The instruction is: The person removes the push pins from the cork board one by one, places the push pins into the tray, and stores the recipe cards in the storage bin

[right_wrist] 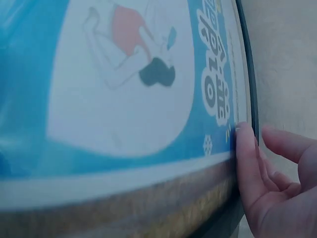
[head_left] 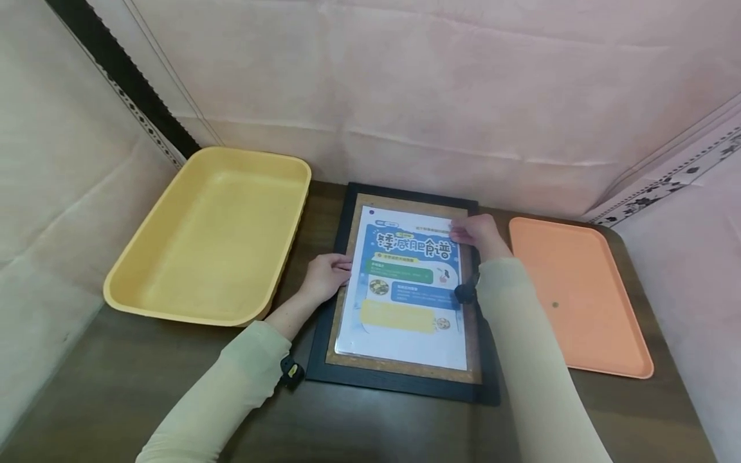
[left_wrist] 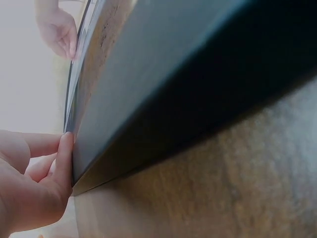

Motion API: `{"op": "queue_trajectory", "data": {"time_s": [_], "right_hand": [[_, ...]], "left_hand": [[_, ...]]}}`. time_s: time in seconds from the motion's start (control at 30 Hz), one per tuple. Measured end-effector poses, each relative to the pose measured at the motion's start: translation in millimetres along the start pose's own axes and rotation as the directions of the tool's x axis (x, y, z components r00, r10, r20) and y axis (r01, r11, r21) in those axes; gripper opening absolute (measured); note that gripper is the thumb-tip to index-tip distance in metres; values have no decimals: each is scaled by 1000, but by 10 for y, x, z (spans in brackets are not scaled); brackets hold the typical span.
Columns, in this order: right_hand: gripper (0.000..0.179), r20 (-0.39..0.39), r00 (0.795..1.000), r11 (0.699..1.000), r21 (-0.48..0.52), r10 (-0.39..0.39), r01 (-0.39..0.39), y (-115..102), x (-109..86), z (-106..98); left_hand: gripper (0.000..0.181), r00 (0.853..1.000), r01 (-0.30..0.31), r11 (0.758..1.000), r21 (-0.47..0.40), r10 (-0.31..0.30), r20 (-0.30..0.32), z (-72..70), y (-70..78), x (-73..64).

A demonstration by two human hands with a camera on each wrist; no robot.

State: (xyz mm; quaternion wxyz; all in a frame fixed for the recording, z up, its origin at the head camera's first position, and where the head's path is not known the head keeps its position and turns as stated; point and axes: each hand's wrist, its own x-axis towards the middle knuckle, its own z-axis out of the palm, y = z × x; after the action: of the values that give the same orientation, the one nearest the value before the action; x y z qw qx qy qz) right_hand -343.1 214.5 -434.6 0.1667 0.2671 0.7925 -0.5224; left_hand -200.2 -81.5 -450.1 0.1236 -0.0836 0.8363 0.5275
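Observation:
A printed blue-and-white sheet (head_left: 405,344), glossy with Chinese lettering and small pictures, lies on a brown board (head_left: 349,344) inside a dark picture frame (head_left: 399,384). At the sheet's left edge is my left hand (head_left: 325,276); in the left wrist view its thumb and finger (left_wrist: 64,158) meet there and pinch the edge. My right hand (head_left: 477,233) touches the upper right edge of the sheet. Its fingers (right_wrist: 247,163) look fairly straight in the right wrist view, with the thumb apart from them. The right forearm covers part of the frame's right side.
On the left stands a deep yellow tray (head_left: 208,244), close to my left forearm. A shallow orange tray (head_left: 585,289) lies to the right, partly behind my right sleeve. Pale cloth (head_left: 405,96) hangs behind the dark wooden table (head_left: 370,431) and at both sides.

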Motion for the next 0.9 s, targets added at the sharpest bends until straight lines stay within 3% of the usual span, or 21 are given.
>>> {"op": "queue_trajectory", "data": {"time_s": [0.33,0.5,0.9], "right_hand": [[46,-63,998,988,-152,-17,7,-47,36,1],[45,-29,998,972,-234,-47,39,-80,9,-37],[40,-1,997,949,-307,-73,69,-100,-1,13]], "left_hand": [[33,1000,2,1000,-27,-2,11,51,20,-9],[32,1000,-4,1000,-31,4,12,56,43,-14],[32,1000,1,1000,-25,-1,5,31,20,-5]]}}
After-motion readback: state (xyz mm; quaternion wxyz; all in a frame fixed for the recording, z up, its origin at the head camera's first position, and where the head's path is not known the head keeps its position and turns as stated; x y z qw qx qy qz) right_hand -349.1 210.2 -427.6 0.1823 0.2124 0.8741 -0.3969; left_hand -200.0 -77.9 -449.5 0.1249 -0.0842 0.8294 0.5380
